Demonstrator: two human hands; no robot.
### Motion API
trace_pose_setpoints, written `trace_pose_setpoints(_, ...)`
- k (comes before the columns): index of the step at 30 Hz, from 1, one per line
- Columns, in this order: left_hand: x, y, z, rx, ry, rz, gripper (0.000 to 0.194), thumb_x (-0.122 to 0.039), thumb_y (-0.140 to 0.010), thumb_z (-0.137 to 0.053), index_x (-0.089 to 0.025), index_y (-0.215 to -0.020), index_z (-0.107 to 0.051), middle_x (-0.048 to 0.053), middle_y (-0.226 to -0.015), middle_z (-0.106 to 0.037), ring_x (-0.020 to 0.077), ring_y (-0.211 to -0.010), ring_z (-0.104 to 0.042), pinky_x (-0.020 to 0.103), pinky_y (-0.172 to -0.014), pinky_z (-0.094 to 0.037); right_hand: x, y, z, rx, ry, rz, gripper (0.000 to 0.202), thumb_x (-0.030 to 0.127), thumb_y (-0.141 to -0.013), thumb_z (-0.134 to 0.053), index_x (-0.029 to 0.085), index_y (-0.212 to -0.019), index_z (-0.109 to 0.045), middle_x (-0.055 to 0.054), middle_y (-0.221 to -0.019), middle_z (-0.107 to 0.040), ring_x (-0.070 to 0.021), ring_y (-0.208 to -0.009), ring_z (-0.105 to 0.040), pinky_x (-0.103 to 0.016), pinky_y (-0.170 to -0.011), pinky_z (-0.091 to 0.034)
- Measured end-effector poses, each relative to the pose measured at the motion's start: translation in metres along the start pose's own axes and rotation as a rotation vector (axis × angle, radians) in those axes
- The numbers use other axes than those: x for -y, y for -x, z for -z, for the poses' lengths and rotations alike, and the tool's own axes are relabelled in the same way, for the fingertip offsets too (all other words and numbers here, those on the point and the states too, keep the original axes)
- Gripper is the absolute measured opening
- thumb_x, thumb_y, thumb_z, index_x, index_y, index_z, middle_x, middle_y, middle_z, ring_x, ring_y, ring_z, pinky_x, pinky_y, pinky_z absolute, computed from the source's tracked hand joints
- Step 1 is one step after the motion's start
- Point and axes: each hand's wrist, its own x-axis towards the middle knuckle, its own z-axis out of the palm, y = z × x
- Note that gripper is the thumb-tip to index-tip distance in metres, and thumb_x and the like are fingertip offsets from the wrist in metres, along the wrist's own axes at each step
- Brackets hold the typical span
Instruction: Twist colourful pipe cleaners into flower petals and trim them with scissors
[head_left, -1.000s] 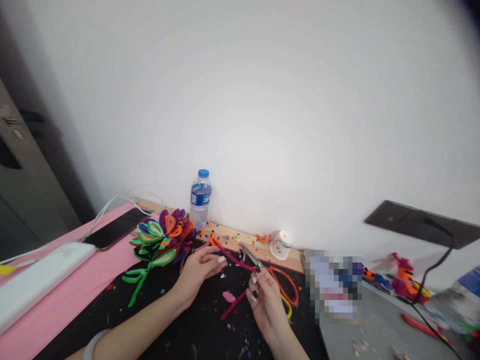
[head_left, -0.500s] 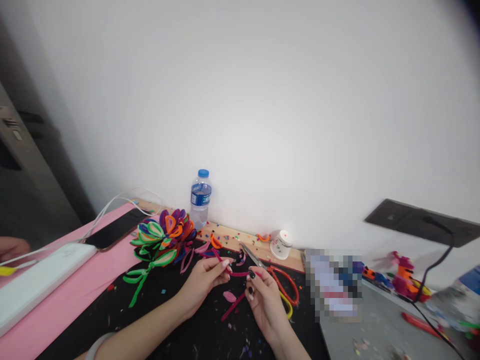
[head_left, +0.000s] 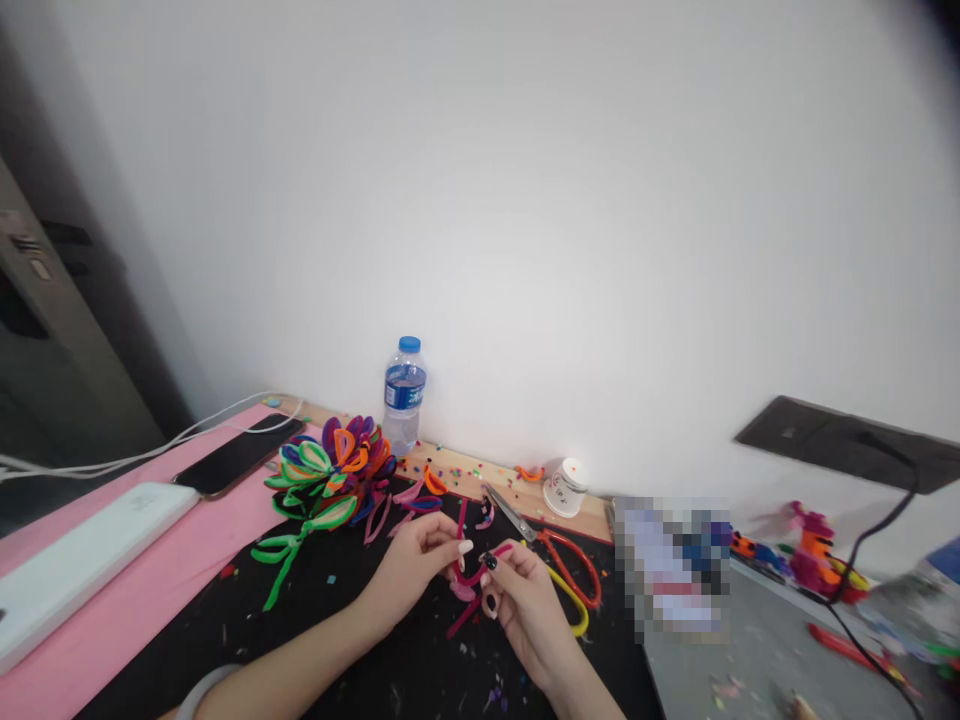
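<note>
A magenta pipe cleaner (head_left: 472,577) is bent between my two hands over the black mat. My left hand (head_left: 420,565) pinches one part of it, with an end sticking up past the fingers. The fingertips of my right hand (head_left: 517,595) are closed on the other part. Just below lie a pink looped piece (head_left: 462,592) and another magenta length (head_left: 463,620). Scissors with orange handles (head_left: 574,570) rest beyond my right hand, beside a yellow handle (head_left: 574,605). A bunch of colourful pipe cleaner loops (head_left: 337,465) lies to the left, with a green stem piece (head_left: 289,555) before it.
A water bottle (head_left: 403,395) and a white paper cup (head_left: 565,487) stand along the wall on the wooden edge. A phone (head_left: 238,457) and a white power bank (head_left: 90,570) lie on pink sheeting at left. At right is a grey board (head_left: 750,640) with a red tool.
My hands have drawn closer together, and the pipe cleaner between them has gone from nearly straight to curved. At far left, another person's hand has left the view.
</note>
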Motion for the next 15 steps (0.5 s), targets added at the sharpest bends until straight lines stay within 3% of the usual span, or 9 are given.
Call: trace_pose_setpoints(15,0.0061,0.0074,-0.0005,0.143,-0.347,-0.029,0.020,-0.024,-0.076,-0.051,-0.012,-0.064,-0.061,0.000,-0.055,-0.058,0.0084,-0.042,-0.048,0.018,-0.041,-0.038,-0.0002,0.0000,-0.0035,0.019,0.063,0.005,0.013,0.023,-0.077,-0.061,0.014,-0.074,-0.051,-0.001,-0.053,-0.060,-0.0066,-0.040,-0.049,-0.016,-0.038,-0.040)
